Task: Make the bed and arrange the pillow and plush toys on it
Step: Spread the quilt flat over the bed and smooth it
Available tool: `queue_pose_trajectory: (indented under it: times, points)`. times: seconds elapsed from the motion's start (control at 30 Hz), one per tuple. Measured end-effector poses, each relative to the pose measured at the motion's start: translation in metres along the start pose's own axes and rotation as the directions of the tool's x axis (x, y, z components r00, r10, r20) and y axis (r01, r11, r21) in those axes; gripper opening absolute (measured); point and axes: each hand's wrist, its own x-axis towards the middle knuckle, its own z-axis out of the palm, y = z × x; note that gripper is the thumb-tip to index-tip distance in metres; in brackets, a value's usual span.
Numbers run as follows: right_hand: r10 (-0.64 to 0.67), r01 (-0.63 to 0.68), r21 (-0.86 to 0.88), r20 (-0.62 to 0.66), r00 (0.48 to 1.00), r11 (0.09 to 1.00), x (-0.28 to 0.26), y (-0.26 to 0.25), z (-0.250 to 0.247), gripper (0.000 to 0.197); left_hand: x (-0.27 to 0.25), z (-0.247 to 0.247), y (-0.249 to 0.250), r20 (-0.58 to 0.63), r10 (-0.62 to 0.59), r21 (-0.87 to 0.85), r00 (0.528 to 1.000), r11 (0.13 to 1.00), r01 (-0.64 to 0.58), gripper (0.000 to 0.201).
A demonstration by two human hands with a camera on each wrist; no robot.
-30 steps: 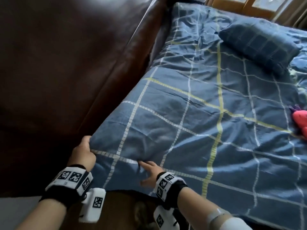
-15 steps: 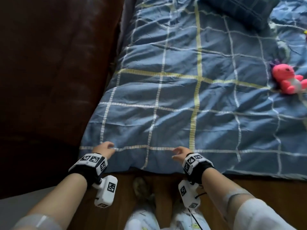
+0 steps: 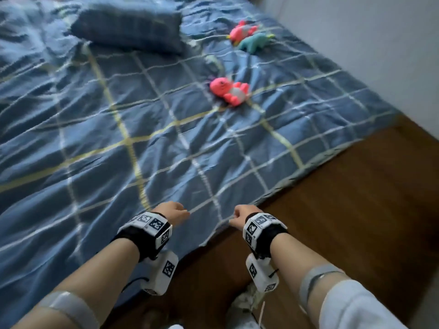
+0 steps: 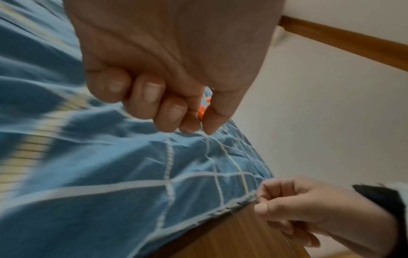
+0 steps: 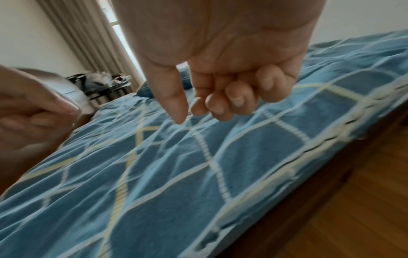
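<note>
A blue checked quilt (image 3: 142, 138) covers the bed, still creased. A blue pillow (image 3: 128, 27) lies at the far end. A pink plush (image 3: 228, 90) sits mid-bed, and another pink plush (image 3: 242, 32) and a teal plush (image 3: 254, 42) lie farther back. My left hand (image 3: 175, 213) hovers just over the quilt near its foot edge, fingers curled (image 4: 172, 111), with nothing in them. My right hand (image 3: 242, 216) is beside it at the quilt's edge, its fingers curled too (image 5: 220, 97) and the thumb pointing down; no cloth is between them.
The wooden floor (image 3: 344, 210) runs along the foot of the bed, with a white wall (image 3: 380, 43) to the right. My feet (image 3: 247, 302) stand close to the bed edge. A curtain (image 5: 88, 43) and a cluttered side table (image 5: 103, 82) are beyond the bed's far end.
Both hands have let go of the quilt's left corner and moved right along the foot edge. The brown panel is out of view and all three plush toys show.
</note>
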Motion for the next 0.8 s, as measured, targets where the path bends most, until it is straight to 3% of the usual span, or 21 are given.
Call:
queue_pose_trajectory:
  times: [0.13, 0.37, 0.57, 0.8]
  points:
    - [0.125, -0.113, 0.180, -0.054, 0.991, 0.977, -0.007, 0.116, -0.049, 0.025, 0.023, 0.037, 0.133, 0.058, 0.117, 0.132, 0.991, 0.984, -0.124, 0.019]
    - [0.323, -0.210, 0.450, -0.190, 0.927, 0.868, -0.025, 0.303, -0.119, 0.023, 0.044, 0.122, 0.337, 0.224, 0.300, 0.326, 0.927, 0.874, -0.361, 0.019]
    - [0.385, -0.228, 0.541, -0.197, 0.902, 0.810, -0.026, 0.401, -0.148, 0.022, 0.065, 0.155, 0.438, 0.291, 0.294, 0.424, 0.911, 0.813, -0.398, 0.023]
    - [0.379, -0.253, 0.530, -0.143, 0.914, 0.810, 0.026, 0.467, -0.176, 0.019, 0.144, 0.176, 0.512, 0.265, 0.165, 0.497, 0.950, 0.821, -0.281, 0.022]
